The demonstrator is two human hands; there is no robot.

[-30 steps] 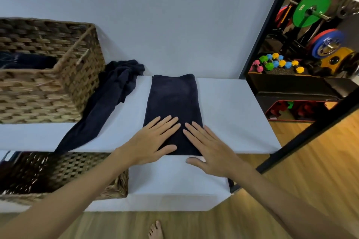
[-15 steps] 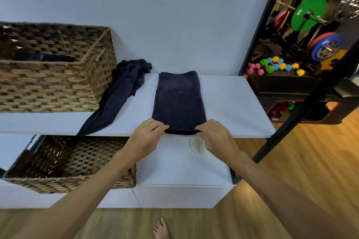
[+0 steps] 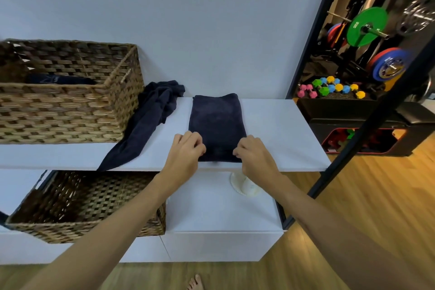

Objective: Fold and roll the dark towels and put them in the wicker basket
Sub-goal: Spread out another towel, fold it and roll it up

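Note:
A dark navy towel (image 3: pixel 216 122), folded into a long strip, lies on the white shelf top (image 3: pixel 277 132). Its near end is turned over into the start of a roll. My left hand (image 3: pixel 186 150) grips the roll's left side with curled fingers, and my right hand (image 3: pixel 253 153) grips its right side. A second dark towel (image 3: pixel 150 120) lies crumpled and unfolded to the left, its tail hanging over the shelf's front edge. The wicker basket (image 3: pixel 70 113) stands on the shelf at far left with a rolled dark towel (image 3: pixel 61 80) inside.
A second wicker basket (image 3: pixel 89 207) sits on the lower white shelf, beside a white round post (image 3: pixel 242 183) under the top. At right a black frame borders a gym area with weight plates (image 3: pixel 367 26) and coloured dumbbells (image 3: pixel 329 87). A bare foot (image 3: pixel 195 282) shows on the wood floor.
My hands went from lying flat on the towel to curling round its near end and rolling it away from me. The camera view also rose and pulled back.

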